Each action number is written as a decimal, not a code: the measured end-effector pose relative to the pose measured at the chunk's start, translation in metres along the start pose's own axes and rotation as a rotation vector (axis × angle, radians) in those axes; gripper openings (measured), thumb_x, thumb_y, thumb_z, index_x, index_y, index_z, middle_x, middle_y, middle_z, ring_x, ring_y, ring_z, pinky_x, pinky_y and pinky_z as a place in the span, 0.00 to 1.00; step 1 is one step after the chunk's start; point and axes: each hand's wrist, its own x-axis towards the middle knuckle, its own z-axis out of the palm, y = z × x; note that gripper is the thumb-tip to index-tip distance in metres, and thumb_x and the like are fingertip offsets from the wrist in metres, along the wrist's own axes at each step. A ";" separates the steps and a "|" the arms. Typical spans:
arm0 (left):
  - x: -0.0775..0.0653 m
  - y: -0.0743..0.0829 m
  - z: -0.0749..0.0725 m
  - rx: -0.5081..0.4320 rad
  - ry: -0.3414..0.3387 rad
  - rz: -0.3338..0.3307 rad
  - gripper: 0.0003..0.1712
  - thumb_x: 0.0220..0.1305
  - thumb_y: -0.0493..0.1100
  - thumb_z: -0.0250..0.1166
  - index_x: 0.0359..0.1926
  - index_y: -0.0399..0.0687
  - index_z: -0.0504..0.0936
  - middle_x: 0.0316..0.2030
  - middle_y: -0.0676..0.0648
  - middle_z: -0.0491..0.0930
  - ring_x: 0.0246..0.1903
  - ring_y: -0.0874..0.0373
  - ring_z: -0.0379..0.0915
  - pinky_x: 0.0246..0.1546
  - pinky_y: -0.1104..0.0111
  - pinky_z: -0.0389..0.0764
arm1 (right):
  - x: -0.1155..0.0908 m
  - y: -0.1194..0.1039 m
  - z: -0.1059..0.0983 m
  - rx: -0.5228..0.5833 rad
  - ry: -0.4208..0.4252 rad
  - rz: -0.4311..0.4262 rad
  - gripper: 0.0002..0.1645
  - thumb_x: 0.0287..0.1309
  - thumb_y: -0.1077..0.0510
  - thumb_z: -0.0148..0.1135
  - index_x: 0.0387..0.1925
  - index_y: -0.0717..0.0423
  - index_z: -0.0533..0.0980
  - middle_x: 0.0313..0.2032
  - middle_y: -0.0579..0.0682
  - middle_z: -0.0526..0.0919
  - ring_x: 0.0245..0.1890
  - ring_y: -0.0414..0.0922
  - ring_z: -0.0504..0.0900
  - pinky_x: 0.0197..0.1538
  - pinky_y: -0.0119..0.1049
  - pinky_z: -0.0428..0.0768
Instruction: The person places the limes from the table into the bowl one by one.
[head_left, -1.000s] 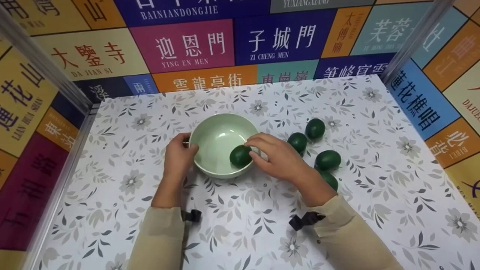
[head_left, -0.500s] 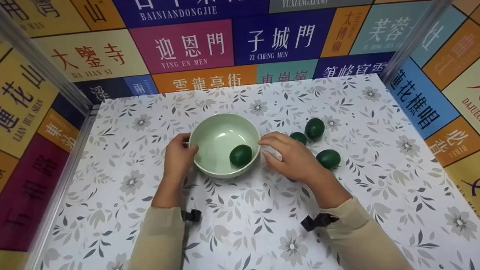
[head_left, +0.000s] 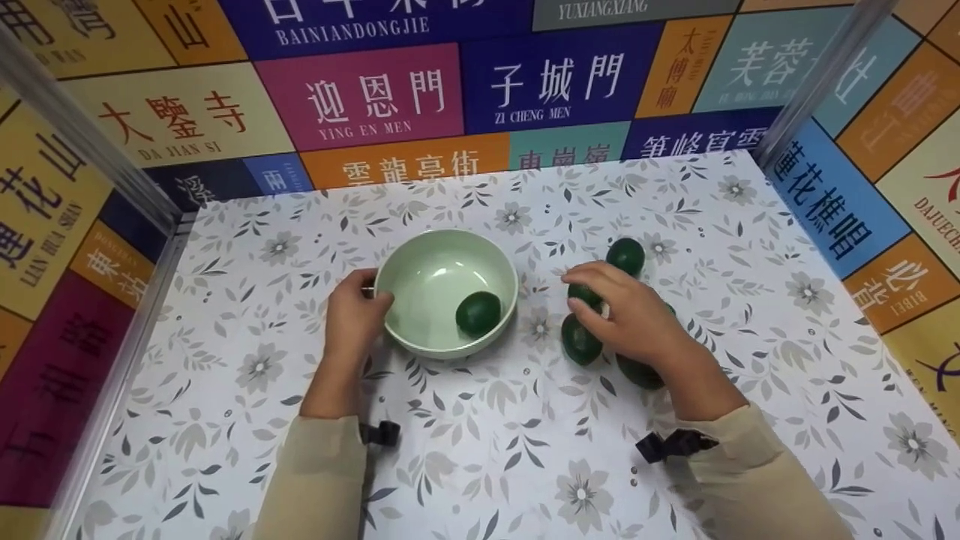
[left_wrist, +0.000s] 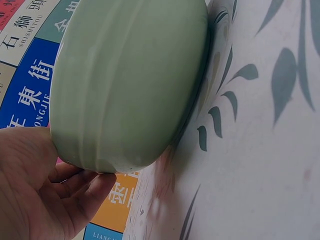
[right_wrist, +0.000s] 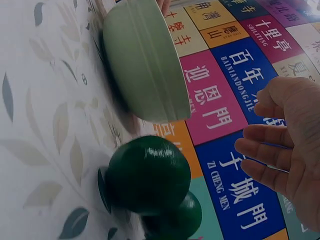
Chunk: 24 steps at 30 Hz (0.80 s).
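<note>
My left hand (head_left: 354, 319) grips the left rim of a pale green bowl (head_left: 420, 341), thumb on the inside and fingers outside below the rim. In the left wrist view the fingers (left_wrist: 95, 197) bend under the bowl's wall (left_wrist: 125, 85). One dark green oval fruit (head_left: 478, 314) lies in the bowl, toward its right side. Over a group of similar fruits on the table, my right hand (head_left: 637, 319) hovers with loosely bent fingers and holds nothing. Nearest it are a fruit (head_left: 582, 340) and another fruit (right_wrist: 150, 175), apart from the fingers in the right wrist view.
Another green fruit (head_left: 625, 256) lies beyond the right hand, and one more fruit (head_left: 637, 373) is partly hidden beneath it. A white floral cloth (head_left: 450, 450) covers the table. Panels of colourful lettering (head_left: 367, 97) stand behind and at both sides.
My right hand has let go of the fruit in the bowl and moved right, over the fruits on the table. My left hand has stayed on the bowl's rim.
</note>
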 end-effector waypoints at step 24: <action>0.000 0.001 0.000 0.008 0.003 -0.007 0.28 0.60 0.37 0.62 0.63 0.43 0.81 0.55 0.43 0.84 0.52 0.50 0.80 0.53 0.60 0.81 | -0.009 0.035 -0.032 0.036 -0.098 0.222 0.29 0.72 0.52 0.62 0.69 0.57 0.73 0.68 0.58 0.75 0.69 0.59 0.73 0.71 0.61 0.69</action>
